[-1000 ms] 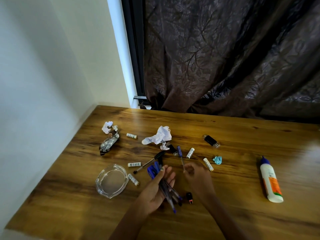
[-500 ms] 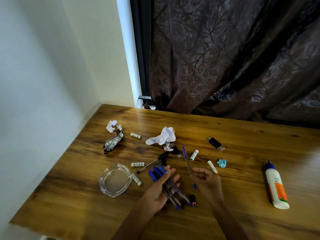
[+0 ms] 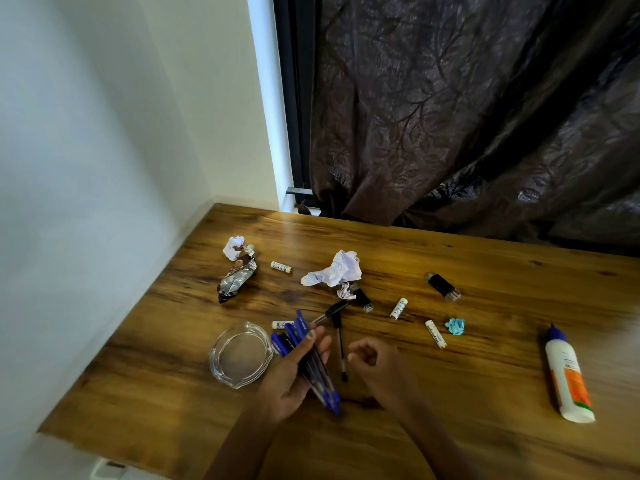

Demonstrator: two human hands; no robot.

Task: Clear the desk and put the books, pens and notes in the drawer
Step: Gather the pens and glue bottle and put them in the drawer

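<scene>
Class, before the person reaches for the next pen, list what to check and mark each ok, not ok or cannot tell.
1. Left hand holds the blue pens firmly: ok.
2. Right hand free: ok, nothing seen in it.
3. Black pen on the desk between the hands, unobstructed: ok.
4. Glass dish clear of the reach: ok.
5. Drawer open: cannot tell, out of view.

Blue pens (image 3: pixel 300 344), leaf-patterned brown curtain (image 3: pixel 467 116)

Bare forearms, no sleeves visible; green-painted nail on left hand (image 3: pixel 294 372).
</scene>
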